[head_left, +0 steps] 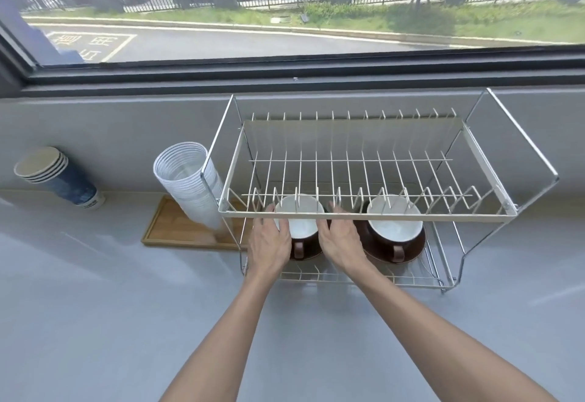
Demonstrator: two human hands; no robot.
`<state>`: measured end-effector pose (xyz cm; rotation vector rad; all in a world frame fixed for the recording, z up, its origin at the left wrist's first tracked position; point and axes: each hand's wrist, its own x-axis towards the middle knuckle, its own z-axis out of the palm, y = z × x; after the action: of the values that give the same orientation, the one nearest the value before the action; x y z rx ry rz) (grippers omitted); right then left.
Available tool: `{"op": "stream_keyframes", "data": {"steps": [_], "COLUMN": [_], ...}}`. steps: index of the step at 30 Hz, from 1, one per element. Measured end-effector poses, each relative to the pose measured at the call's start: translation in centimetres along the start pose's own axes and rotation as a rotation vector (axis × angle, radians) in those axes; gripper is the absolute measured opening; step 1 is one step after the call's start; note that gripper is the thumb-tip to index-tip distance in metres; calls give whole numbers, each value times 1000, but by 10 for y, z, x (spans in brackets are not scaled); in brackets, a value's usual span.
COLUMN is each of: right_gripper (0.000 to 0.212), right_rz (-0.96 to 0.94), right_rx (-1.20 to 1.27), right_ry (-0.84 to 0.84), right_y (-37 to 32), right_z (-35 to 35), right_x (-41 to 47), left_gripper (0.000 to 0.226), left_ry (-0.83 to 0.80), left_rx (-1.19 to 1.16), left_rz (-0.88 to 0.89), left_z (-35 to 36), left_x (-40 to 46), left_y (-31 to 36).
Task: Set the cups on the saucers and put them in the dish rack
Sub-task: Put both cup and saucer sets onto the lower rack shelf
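A two-tier white wire dish rack (364,217) stands on the grey counter. On its lower tier sit two brown cups with white insides, each on a brown saucer. My left hand (269,243) and my right hand (341,240) flank the left cup (299,227), fingers reaching under the upper tier along its sides and its saucer (308,254). The fingertips are partly hidden by the rack's front bar. The right cup (395,227) rests on its saucer (414,248), untouched, handle facing me.
A stack of clear plastic cups (186,180) leans on a wooden tray (171,227) left of the rack. A stack of blue paper cups (60,177) lies further left against the wall. The rack's upper tier holds nothing. A window ledge runs behind.
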<state>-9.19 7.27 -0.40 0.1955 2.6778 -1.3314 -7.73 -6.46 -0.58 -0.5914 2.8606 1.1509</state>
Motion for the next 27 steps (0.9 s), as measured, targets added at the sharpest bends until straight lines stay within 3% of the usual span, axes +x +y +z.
{"op": "stream_keyframes", "data": {"steps": [5, 15, 21, 27], "right_gripper": [44, 58, 38, 43], "right_rz": [-37, 9, 32, 51], "right_rx": [44, 39, 44, -17], "right_ry": [-26, -60, -67, -99], "right_y": [5, 4, 8, 7], "right_z": [5, 0, 0, -3], "right_x": [3, 2, -1, -3], "left_gripper": [41, 36, 36, 38], "left_ry": [-10, 21, 12, -40], "left_rx": [-41, -53, -55, -31], "left_rz": [-64, -62, -37, 10], "left_z": [6, 12, 13, 10], "left_x": [4, 2, -1, -4], "left_y": [-7, -8, -7, -12]}}
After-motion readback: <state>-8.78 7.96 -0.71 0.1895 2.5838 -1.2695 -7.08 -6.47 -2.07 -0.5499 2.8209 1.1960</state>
